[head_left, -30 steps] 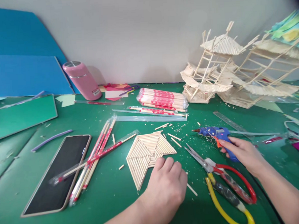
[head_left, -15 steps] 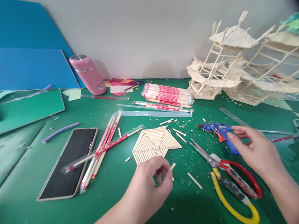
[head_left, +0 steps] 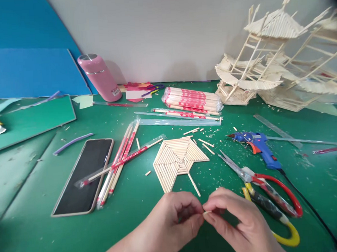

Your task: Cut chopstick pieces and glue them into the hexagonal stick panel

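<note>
On the near side of the green table (head_left: 29, 241), the left hand (head_left: 174, 226) and the right hand (head_left: 243, 224) meet fingertip to fingertip, each with thumb and forefinger pinched on a short stick piece (head_left: 207, 212), mostly hidden by them. Just beyond, toward the table's back edge, a many-sided stick panel (head_left: 170, 162) lies flat, a loose stick (head_left: 194, 184) slanting from its near edge toward the hands. To the right, scissors (head_left: 241, 171) lie slightly open, with a blue glue gun (head_left: 256, 141) on its side behind them. To the left, wrapped chopsticks (head_left: 121, 157) lie partly across a phone (head_left: 84, 176). Along the back edge stand a pink bottle (head_left: 101, 78) and, toward the right corner, a stick pagoda (head_left: 256, 60).
</note>
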`<state>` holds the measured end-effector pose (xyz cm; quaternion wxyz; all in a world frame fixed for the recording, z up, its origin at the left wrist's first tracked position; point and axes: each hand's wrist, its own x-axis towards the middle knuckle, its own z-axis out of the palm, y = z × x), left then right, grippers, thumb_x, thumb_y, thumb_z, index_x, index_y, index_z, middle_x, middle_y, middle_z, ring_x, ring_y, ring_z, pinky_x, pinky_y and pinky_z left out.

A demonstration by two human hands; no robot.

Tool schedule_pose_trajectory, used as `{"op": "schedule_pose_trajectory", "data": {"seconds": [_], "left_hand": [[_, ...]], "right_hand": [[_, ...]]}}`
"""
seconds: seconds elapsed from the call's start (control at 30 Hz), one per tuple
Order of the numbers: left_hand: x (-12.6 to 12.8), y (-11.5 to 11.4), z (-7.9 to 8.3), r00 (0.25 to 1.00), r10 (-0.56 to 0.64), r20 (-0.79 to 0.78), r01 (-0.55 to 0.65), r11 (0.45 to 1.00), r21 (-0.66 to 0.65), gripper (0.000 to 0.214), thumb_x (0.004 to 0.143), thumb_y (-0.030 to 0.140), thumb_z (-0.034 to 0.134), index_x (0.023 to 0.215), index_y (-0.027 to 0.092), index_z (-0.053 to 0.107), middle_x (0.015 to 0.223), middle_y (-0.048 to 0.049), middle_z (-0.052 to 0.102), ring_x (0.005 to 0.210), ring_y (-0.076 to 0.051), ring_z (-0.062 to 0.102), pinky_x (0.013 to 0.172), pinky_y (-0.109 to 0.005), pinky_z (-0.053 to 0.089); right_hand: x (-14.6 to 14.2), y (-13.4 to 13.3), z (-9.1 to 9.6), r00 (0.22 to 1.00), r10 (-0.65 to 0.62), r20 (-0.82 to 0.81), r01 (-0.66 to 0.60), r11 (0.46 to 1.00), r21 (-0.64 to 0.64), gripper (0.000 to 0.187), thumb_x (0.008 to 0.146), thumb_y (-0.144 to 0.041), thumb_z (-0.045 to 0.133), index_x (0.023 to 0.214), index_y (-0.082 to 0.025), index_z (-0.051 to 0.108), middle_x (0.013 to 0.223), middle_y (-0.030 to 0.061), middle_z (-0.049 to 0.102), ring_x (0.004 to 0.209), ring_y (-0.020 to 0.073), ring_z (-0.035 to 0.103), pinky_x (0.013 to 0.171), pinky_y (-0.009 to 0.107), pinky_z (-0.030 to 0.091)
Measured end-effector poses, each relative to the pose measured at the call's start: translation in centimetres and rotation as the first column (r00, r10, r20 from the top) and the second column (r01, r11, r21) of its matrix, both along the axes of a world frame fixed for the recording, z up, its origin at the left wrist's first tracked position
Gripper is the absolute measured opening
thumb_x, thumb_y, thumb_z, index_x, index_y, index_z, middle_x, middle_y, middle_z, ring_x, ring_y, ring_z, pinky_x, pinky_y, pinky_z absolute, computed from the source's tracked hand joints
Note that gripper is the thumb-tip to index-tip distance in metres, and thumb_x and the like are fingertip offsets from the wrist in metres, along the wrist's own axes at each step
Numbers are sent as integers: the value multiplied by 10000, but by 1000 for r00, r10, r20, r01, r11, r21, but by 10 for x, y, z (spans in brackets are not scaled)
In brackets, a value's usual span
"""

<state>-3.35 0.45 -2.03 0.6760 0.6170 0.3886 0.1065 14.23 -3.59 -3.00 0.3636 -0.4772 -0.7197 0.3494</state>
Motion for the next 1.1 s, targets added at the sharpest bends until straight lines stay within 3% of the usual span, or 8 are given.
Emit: {"op": "schedule_pose_trajectory", "data": {"seconds": [0.13, 0.37, 0.67, 0.8, 0.9, 0.97, 1.1], "left_hand": [[-5, -5, 1, 991, -17, -130, 54, 958, 283, 163, 801, 155, 424, 737, 162, 574, 610, 35, 496, 536, -84, 389, 476, -197, 304], [-10, -11, -8, 991, 7, -135, 81, 770, 633, 217, 848, 125, 385, 744, 161, 572, 642, -3, 571, 560, -110, 483, 525, -233, 376], [-19, -1, -10, 987, 96, -127, 34, 651, 759, 190, 863, 116, 396, 772, 164, 556, 647, -13, 560, 583, -133, 490, 540, -258, 384], [-25, 12, -16, 947, 292, -134, -43, 529, 848, 119, 853, 138, 455, 849, 168, 570, 747, -35, 599, 680, -164, 514, 640, -318, 398], [-26, 18, -23, 924, 348, -158, -19, 455, 890, 121, 841, 141, 471, 900, 177, 571, 830, -51, 591, 753, -186, 512, 679, -348, 387], [-26, 19, -28, 914, 354, -199, 22, 447, 894, 150, 831, 165, 487, 962, 181, 560, 904, -70, 573, 825, -213, 503, 712, -375, 386], [-25, 20, -35, 905, 331, -268, 80, 485, 871, 232, 812, 220, 518, 1040, 176, 527, 973, -96, 535, 900, -254, 463, 750, -413, 397]], "right_hand": [[0, -6, -7, 999, -46, 22, 46, 999, -10, 117, 794, -107, 537, 836, -216, 537, 714, -15, 554, 632, 104, 556, 551, 205, 466], [-1, -10, -16, 993, -37, 112, 36, 999, 11, 103, 803, -124, 528, 848, -215, 545, 727, -2, 582, 641, 118, 577, 558, 226, 484], [-5, 9, -10, 979, -26, 200, 10, 997, 78, 137, 831, -132, 512, 915, -220, 575, 807, 24, 614, 735, 150, 580, 633, 279, 488], [-5, 25, -12, 962, -128, 241, 114, 991, 72, 111, 848, -160, 506, 910, -202, 588, 833, 42, 622, 777, 160, 583, 685, 295, 482], [-9, 33, -16, 964, -156, 217, 145, 987, 62, 98, 850, -167, 509, 896, -202, 588, 823, 33, 624, 770, 150, 586, 684, 275, 477], [-11, 36, -20, 966, -160, 204, 150, 987, 62, 83, 849, -169, 513, 873, -200, 586, 801, 24, 613, 745, 142, 579, 659, 266, 468], [-14, 38, -27, 960, -172, 223, 154, 984, 94, 72, 841, -161, 531, 848, -195, 594, 768, 23, 568, 721, 145, 541, 631, 282, 442]]}}
